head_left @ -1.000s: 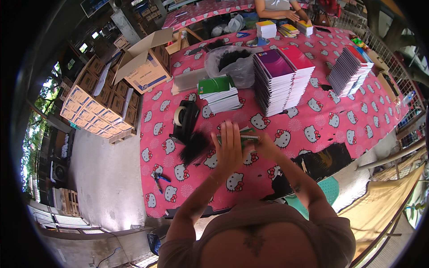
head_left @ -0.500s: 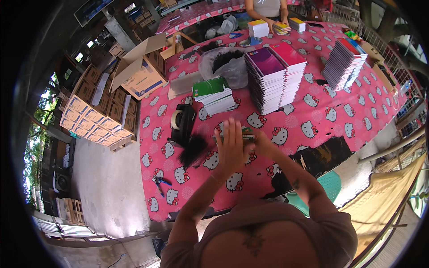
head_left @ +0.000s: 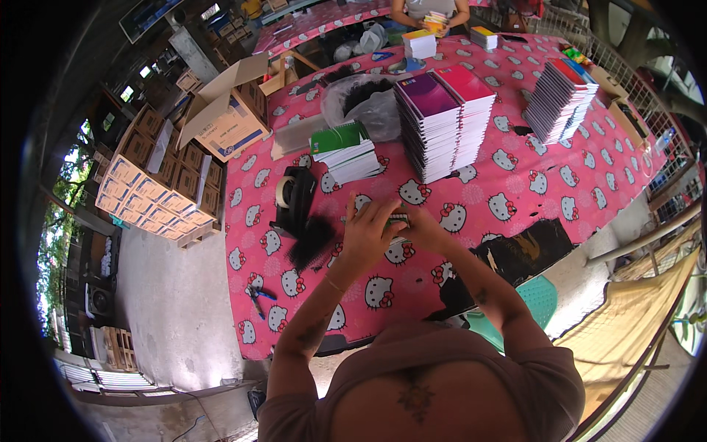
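Observation:
Between my hands, low over the near middle of the table, is a small green-covered notebook (head_left: 398, 219), mostly hidden by my fingers. My left hand (head_left: 370, 230) grips it from the left with bent, parted fingers. Closed against its right side is my right hand (head_left: 423, 229). Just beyond lies a fanned stack of green spiral notebooks (head_left: 345, 153). To the left of my hands are a black tape dispenser (head_left: 296, 200) and a bundle of black bristly strands (head_left: 311, 243). Blue-handled pliers (head_left: 258, 295) rest near the left table edge.
Tall stacks of purple and pink spiral notebooks (head_left: 444, 125) stand beyond my hands; another notebook stack (head_left: 561, 101) is at right. Across the pink table (head_left: 379, 293), a co-worker (head_left: 434, 20) holds small yellow notebooks. Cardboard boxes (head_left: 158, 177) are piled left of the table.
My left fingers have gone from stretched out flat to bent around the green notebook. The co-worker has lifted yellow notebooks off the table. The whole view has shifted slightly.

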Demonstrator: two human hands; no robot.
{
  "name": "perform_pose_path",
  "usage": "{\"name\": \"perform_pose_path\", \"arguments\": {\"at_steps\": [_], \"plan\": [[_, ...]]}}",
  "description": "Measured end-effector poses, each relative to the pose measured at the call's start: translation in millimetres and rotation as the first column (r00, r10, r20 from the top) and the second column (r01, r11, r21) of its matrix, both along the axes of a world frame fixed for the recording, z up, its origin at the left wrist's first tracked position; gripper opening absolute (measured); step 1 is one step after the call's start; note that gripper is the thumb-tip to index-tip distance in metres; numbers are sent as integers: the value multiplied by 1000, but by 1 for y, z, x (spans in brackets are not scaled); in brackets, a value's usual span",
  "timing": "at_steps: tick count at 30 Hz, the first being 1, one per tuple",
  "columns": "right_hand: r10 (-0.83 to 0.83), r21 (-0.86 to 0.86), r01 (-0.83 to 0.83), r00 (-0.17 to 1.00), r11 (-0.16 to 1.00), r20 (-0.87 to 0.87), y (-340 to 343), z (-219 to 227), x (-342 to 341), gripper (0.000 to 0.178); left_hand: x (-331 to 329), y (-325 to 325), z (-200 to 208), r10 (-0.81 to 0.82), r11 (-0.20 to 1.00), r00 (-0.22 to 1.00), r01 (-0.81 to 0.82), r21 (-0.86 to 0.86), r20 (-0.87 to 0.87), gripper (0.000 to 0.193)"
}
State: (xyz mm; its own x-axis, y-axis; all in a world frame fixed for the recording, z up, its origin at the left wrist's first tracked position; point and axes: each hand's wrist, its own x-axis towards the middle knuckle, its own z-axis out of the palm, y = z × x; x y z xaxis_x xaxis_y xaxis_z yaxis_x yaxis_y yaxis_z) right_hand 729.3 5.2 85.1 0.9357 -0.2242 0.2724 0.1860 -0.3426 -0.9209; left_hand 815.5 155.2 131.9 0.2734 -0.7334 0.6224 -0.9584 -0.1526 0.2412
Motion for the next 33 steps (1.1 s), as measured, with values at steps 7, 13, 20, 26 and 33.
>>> {"name": "perform_pose_path", "arguments": {"at_steps": [7,13,20,26,33], "plan": [[53,233,-54,999,971,12,-32,9,-24,22,0,4,4,-59,998,997,59,-9,-44,18],[153,229,-153,988,961,15,-37,39,-33,10,-3,4,17,-178,983,982,174,-58,-58,20],[207,35,-205,975,978,-79,-45,71,-75,9,-44,0,39,-245,969,956,245,21,159,20],[-179,-135,185,982,973,59,-30,71,-104,8,-74,-17,41,-158,987,960,162,2,232,22],[-539,579,327,808,747,238,31,57,-113,45,-98,-44,71,-236,937,899,109,-333,-370,20]]}}
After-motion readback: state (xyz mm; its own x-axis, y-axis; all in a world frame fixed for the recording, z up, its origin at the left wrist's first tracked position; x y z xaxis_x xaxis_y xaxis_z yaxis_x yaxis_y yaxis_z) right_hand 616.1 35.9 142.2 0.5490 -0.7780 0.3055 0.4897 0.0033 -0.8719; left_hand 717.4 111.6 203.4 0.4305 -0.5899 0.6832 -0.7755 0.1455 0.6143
